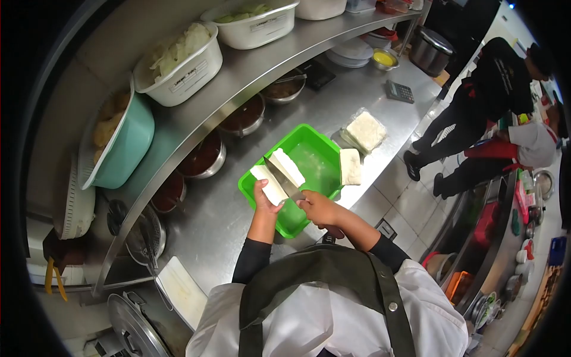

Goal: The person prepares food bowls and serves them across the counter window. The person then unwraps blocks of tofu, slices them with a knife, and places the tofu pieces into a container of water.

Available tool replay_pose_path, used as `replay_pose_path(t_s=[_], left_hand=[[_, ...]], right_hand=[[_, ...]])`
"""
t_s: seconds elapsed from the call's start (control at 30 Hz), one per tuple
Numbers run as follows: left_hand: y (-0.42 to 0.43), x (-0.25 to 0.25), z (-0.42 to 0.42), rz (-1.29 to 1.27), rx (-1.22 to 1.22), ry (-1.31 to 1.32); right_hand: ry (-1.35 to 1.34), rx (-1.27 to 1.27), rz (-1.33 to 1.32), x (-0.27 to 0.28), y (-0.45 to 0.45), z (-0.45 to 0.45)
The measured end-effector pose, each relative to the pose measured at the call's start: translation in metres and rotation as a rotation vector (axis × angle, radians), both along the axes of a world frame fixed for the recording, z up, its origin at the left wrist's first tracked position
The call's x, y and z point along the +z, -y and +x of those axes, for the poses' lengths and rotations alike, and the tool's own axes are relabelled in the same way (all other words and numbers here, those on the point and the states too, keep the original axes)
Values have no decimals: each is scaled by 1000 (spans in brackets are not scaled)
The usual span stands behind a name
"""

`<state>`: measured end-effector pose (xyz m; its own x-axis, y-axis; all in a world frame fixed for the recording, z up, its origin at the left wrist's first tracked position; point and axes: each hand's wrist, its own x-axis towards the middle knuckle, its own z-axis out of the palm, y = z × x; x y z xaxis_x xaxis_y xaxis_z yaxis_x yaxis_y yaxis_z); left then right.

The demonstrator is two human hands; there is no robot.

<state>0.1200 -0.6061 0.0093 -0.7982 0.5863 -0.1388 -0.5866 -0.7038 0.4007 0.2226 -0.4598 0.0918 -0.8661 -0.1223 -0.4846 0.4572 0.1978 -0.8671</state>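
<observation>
My left hand (265, 199) is wrapped round a long white block (269, 183), which looks like fresh cheese, held over a bright green plastic tub (318, 140). My right hand (320, 208) grips a knife (285, 180), its broad blade slanting between that block and a second white slab (288, 166). The knife's handle is mostly hidden in my fingers. Just right of the tub lies another white block (350, 166) on the steel counter. Behind it sits a clear-wrapped white block (365, 132).
Bowls of red sauce (203, 156) line the counter under a steel shelf (196, 110) carrying tubs (181, 68) of cut vegetables. A calculator (399, 91) lies farther back. Two people (476, 89) stand in the aisle at right.
</observation>
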Motion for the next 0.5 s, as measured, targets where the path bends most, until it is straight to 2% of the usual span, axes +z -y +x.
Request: replay_pose_path(t_s=[0.07,0.17,0.27,0.37,0.4,0.5], left_hand=[[5,-4,5,7,38,53],[8,3,12,25,-3,35],[13,3,17,-17,-18,27],[11,0,24,-44,-36,-19],[11,-4,27,-64,-52,-17],[2,8,35,-114,-96,-27]], right_hand=[[267,-39,-231,13,-6,-1],[374,47,-483,8,-20,-1],[341,-37,-587,14,-29,3],[-598,-228,56,-1,-12,-5],[-543,-324,276,-1,-11,-5],[-492,-396,65,-41,-5,-14]])
